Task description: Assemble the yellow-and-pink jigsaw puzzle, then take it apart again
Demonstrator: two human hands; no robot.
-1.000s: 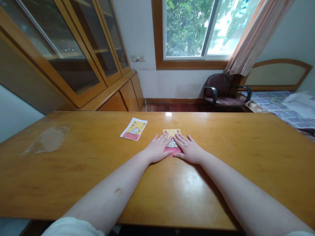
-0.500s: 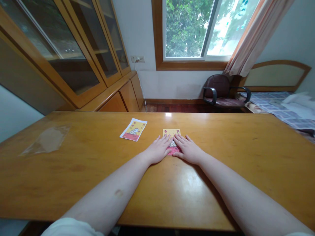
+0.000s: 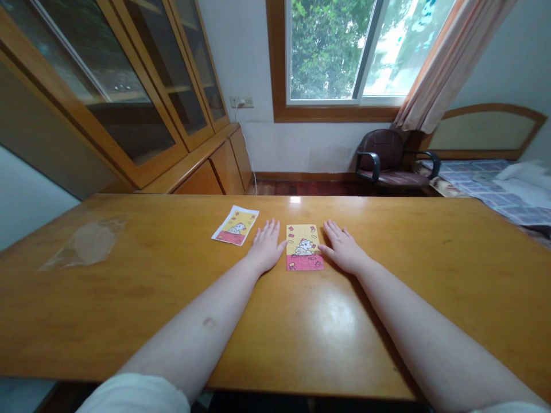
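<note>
Puzzle of yellow-and-pink rectangular card (image 3: 305,244), in the head view, lies flat midway between the side edges of the glossy varnished wooden desk (image 3: 267,344), toward its far edge. Fine seams cross its face; a white cartoon animal, outlined in black, sits where yellow meets pink, with small red motifs around it, too small to read. The left hand (image 3: 266,251) and right hand (image 3: 345,252) are apart, palms down and fingers extended, flanking the puzzle, thumbs at its long sides; whether the left thumb touches is unclear. Nearer the far edge, a white-bordered paper sheet (image 3: 236,225) with a similar picture lies aslant. Crinkled, transparent plastic film (image 3: 88,244) rests near the left edge.
</note>
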